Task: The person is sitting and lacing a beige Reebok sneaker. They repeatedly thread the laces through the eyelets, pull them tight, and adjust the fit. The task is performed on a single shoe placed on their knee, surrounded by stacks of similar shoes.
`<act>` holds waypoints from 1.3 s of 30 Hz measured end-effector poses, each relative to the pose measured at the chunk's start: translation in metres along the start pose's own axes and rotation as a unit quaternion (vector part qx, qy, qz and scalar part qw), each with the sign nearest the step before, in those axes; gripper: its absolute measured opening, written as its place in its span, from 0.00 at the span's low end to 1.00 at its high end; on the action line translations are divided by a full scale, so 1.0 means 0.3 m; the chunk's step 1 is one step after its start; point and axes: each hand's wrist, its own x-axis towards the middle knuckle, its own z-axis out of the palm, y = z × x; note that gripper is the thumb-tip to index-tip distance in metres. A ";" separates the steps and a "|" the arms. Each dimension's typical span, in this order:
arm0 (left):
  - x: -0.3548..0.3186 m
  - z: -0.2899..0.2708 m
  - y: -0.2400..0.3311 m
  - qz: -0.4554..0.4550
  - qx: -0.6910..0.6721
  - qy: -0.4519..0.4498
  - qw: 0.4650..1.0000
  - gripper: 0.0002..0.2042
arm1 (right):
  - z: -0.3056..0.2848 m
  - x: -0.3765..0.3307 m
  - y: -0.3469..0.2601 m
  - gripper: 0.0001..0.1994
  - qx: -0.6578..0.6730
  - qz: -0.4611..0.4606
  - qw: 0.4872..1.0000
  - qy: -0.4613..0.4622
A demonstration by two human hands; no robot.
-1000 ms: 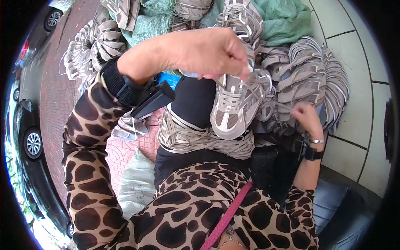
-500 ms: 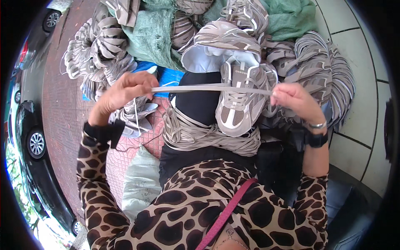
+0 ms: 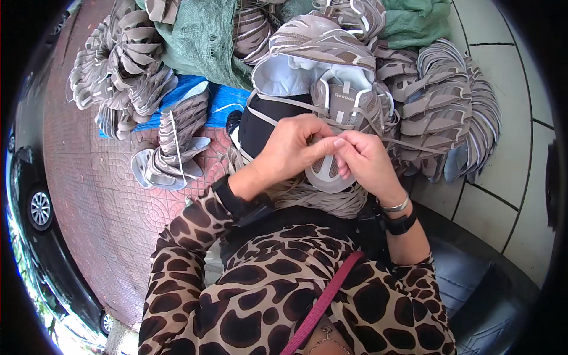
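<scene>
Over my lap, my left hand (image 3: 296, 145) and my right hand (image 3: 367, 161) meet, fingertips pinched together at the front of a grey-brown sneaker upper (image 3: 345, 103). Both are closed on a pale shoelace (image 3: 417, 146), one length of which trails off to the right; the part inside the fingers is mostly hidden. The upper's toe points toward me, and its tongue and white lining show above my hands. Behind it, another sneaker upper (image 3: 322, 44) rests with its white-lined opening facing me. A thick bunch of loose laces (image 3: 334, 200) lies across my lap, partly beneath my hands.
Strung stacks of uppers stand at the left (image 3: 133, 59) and right (image 3: 438, 106). Green woven sacks (image 3: 198, 44) lie behind, with a blue sheet (image 3: 222, 103) below. A smaller stack of uppers (image 3: 171, 148) rests on red paving. Parked cars (image 3: 41, 207) stand far left.
My hands have come together from wide apart, where they stretched the lace between them, and now meet low over the upper. The view has shifted slightly.
</scene>
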 end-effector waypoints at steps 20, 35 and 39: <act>0.138 -0.009 -0.073 0.152 0.325 0.090 0.929 0.04 | 0.074 -0.006 0.039 0.31 0.195 0.040 0.977 0.081; 0.158 -0.001 -0.106 0.092 0.145 0.038 0.984 0.03 | -0.033 0.037 0.159 0.14 0.425 -0.038 0.904 0.029; 0.176 -0.016 -0.107 0.028 0.053 -0.020 0.998 0.05 | -0.022 0.028 0.150 0.15 0.241 -0.039 0.964 0.105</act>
